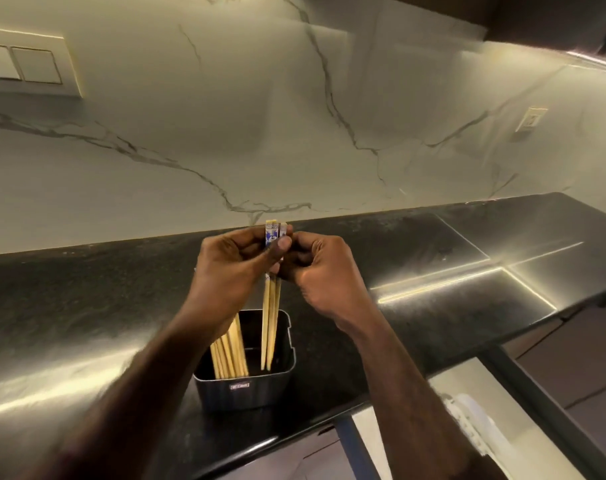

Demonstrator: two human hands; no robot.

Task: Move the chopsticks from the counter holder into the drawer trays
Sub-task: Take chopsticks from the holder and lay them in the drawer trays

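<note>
A dark square holder [246,389] stands on the black counter near its front edge. Several bamboo chopsticks [229,351] lean in its left side. A few more chopsticks [271,323] with blue-and-white patterned tops are held upright, tips still inside the holder's right side. My left hand [230,268] pinches their tops with thumb and fingers. My right hand [324,271] is closed against the same tops from the right. The drawer [474,403] shows open at the lower right, below the counter edge; its trays are blurred.
The glossy black counter [87,323] runs left to right against a white marble backsplash [294,133]. A switch plate [28,64] sits on the wall at upper left, an outlet [532,119] at right. Dark cabinet fronts [578,358] lie at the lower right.
</note>
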